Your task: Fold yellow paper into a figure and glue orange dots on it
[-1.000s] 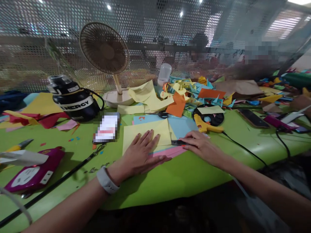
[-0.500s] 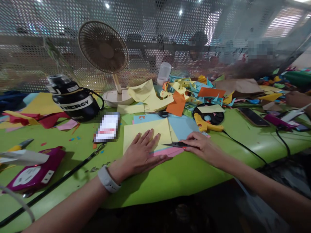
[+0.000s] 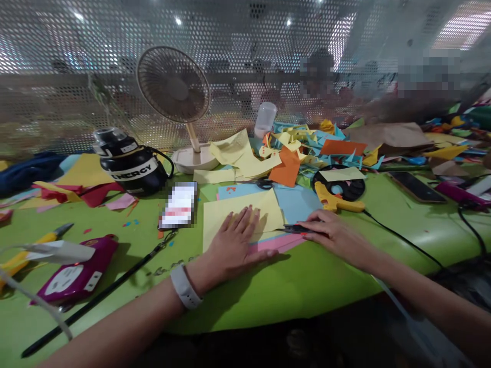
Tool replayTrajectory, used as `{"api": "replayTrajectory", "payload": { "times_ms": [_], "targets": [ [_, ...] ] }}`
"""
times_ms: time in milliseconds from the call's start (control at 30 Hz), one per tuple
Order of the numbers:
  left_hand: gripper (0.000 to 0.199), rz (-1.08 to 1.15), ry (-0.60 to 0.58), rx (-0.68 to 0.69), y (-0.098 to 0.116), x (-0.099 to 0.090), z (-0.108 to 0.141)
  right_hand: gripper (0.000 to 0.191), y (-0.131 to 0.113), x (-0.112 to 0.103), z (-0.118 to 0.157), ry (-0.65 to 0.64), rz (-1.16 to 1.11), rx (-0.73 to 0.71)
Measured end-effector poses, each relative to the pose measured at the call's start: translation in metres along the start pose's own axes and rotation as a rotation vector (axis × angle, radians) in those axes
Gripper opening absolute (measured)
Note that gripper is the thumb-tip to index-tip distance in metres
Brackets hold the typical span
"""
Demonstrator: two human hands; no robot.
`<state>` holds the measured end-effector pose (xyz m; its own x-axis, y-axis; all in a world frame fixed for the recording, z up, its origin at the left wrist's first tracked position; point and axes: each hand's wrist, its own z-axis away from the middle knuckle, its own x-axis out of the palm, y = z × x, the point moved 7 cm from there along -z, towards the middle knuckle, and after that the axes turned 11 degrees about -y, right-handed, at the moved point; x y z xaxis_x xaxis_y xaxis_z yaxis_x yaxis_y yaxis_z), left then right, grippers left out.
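Observation:
My left hand (image 3: 233,237) lies flat, fingers spread, on a pale yellow paper sheet (image 3: 215,212). Blue paper (image 3: 299,202) and pink paper (image 3: 289,242) stick out from beneath that sheet. Between the thumb and fingers of my right hand (image 3: 332,235) is a slim black utility knife (image 3: 294,229), pointing left. Its tip is at the lower right edge of the yellow sheet; the exact contact is too small to make out.
Behind the papers lie scissors (image 3: 264,184) and a heap of paper scraps (image 3: 303,138). A yellow glue gun (image 3: 337,202) rests right of the blue paper, its cord trailing right. To the left are a phone (image 3: 178,204), black bottle (image 3: 134,171), fan (image 3: 174,84) and purple power strip (image 3: 79,273).
The view has shifted, so everything sits slightly further right. The knife has slid a little to the right relative to the yellow sheet. My left hand stays flat on it.

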<state>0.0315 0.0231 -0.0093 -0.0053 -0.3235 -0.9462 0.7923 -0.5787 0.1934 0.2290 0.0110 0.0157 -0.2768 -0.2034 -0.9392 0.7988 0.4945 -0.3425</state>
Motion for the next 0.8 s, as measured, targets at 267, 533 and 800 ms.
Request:
{"api": "replayTrajectory", "payload": {
  "times_ms": [267, 533, 800],
  "targets": [
    [0.09, -0.055, -0.054, 0.046, -0.015, 0.006, 0.02, 0.028, -0.006, 0.001, -0.003, 0.045, 0.025, -0.023],
    [0.087, -0.061, 0.026, 0.088, -0.017, 0.009, 0.019, 0.028, -0.02, 0.0, -0.009, 0.013, 0.045, -0.038],
    [0.09, -0.052, 0.011, 0.066, -0.015, 0.006, 0.019, 0.029, -0.021, 0.003, -0.01, 0.01, 0.036, -0.02]
  ]
}}
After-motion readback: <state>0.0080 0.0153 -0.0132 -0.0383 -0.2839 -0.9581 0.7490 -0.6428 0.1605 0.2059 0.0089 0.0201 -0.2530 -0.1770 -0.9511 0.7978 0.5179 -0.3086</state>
